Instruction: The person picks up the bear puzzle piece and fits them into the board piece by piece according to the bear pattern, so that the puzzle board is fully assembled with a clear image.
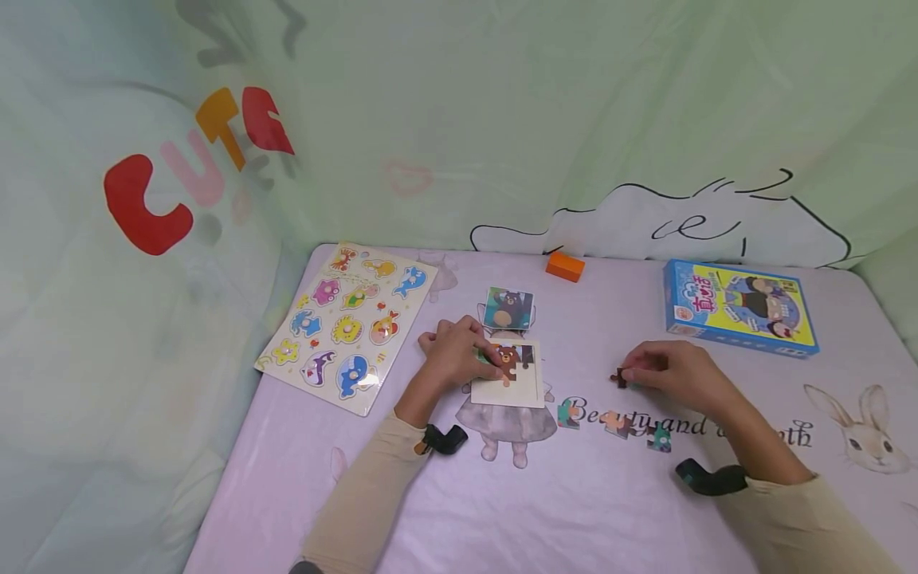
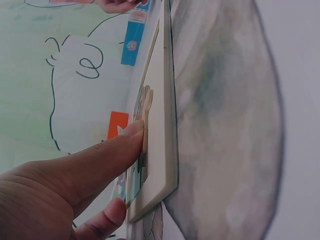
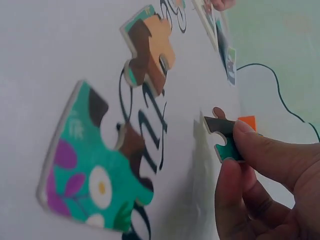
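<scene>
My left hand rests at the left side of a pale wooden puzzle tray. Its straight thumb presses on the joined bear puzzle pieces inside the tray, while another fingertip lies by the tray's edge. To the right, my right hand pinches a brown and teal puzzle piece between thumb and fingers, raised over the cloth. Nearer to me lie three loose pieces: a teal one, a peach and brown one and a flowered teal one.
Just behind the tray lies a bear picture card. A board of sea animals lies on the left. An orange block and a blue and yellow box are toward the back, before the cloth wall.
</scene>
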A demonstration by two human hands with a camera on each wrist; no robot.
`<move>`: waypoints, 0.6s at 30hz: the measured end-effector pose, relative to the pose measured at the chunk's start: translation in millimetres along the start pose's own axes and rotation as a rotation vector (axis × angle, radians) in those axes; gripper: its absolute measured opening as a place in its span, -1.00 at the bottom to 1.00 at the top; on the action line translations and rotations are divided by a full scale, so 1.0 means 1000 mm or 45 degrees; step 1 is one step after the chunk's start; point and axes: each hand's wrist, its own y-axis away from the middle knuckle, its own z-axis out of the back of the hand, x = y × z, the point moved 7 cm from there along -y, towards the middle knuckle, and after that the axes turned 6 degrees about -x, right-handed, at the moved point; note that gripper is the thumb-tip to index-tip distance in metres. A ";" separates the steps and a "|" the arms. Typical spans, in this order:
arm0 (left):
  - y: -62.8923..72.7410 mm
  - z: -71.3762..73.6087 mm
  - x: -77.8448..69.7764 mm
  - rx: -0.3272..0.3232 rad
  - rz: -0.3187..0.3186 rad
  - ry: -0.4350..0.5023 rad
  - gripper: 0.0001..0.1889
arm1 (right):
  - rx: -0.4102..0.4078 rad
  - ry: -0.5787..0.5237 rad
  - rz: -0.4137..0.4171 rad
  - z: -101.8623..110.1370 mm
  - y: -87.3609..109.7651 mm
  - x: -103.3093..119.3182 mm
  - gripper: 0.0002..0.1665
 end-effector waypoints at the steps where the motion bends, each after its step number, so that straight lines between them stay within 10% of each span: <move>1: 0.000 0.000 0.000 0.001 -0.001 0.003 -0.88 | 0.002 -0.007 0.003 -0.001 -0.001 0.003 -0.79; 18: 0.000 -0.001 0.000 -0.005 -0.002 0.011 -0.87 | 0.045 -0.065 0.054 -0.019 -0.020 0.037 -0.79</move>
